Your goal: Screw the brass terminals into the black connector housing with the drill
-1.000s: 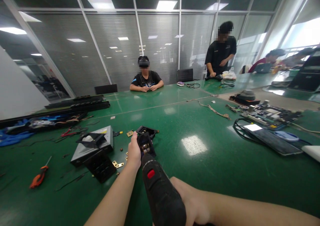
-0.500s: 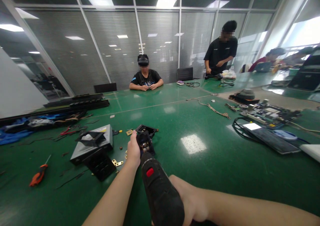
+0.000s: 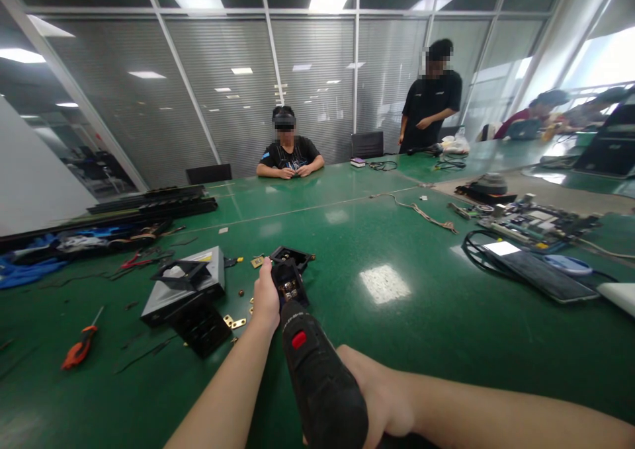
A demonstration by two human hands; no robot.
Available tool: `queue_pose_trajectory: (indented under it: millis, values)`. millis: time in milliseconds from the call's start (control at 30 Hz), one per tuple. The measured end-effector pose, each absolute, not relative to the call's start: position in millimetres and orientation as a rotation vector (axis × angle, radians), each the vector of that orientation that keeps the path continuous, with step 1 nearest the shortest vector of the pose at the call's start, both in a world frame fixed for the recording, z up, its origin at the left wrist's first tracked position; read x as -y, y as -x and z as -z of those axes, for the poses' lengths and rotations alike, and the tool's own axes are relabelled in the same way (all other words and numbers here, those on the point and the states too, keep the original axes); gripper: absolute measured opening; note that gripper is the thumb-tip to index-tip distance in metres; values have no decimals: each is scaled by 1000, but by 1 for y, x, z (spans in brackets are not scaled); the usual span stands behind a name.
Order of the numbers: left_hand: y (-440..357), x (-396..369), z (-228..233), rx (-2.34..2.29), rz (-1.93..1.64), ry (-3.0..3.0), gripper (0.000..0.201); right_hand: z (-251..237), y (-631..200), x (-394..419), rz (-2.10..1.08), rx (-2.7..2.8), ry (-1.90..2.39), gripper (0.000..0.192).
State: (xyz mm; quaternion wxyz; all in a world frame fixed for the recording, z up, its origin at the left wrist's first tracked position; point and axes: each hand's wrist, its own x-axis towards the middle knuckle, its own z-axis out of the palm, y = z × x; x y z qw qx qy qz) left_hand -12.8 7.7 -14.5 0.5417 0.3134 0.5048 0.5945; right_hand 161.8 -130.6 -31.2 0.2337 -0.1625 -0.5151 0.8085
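Note:
My right hand [image 3: 370,389] is wrapped round a black cordless drill [image 3: 317,376] with a red switch on top. The drill's nose points away from me at a small black housing [image 3: 292,278] with brass-coloured metal parts inside. Along the housing's left side, my left hand [image 3: 266,298] grips it with the thumb up. The bit's tip is hidden, so contact cannot be made out. Just behind lies a second black housing [image 3: 292,256]. Loose brass plates [image 3: 235,322] are scattered left of my left wrist.
A silver metal box [image 3: 213,274] with black frames on and against it stands left. An orange-handled screwdriver [image 3: 82,348] lies farther left. A circuit board [image 3: 538,221] and a dark flat device [image 3: 550,277] lie right. One person [image 3: 290,155] sits opposite; another [image 3: 430,108] stands at right.
The standing person has shifted slightly left and straightened up. My hands, the drill and the housing stay nearly in place; the view has moved only a little.

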Motion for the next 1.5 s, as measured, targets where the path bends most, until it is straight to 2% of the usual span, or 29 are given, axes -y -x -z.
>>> queue_pose_trajectory:
  millis: [433, 833, 1500]
  values:
    - [14, -12, 19, -1166, -1421, -711, 59, 26, -162, 133, -2217, 1444, 441, 63]
    - [17, -16, 26, -1200, -1422, -758, 67, 11, -164, 137, -2161, 1482, 466, 57]
    - [14, -14, 24, -1207, -1424, -762, 67, 10, -166, 136, -2115, 1518, 396, 56]
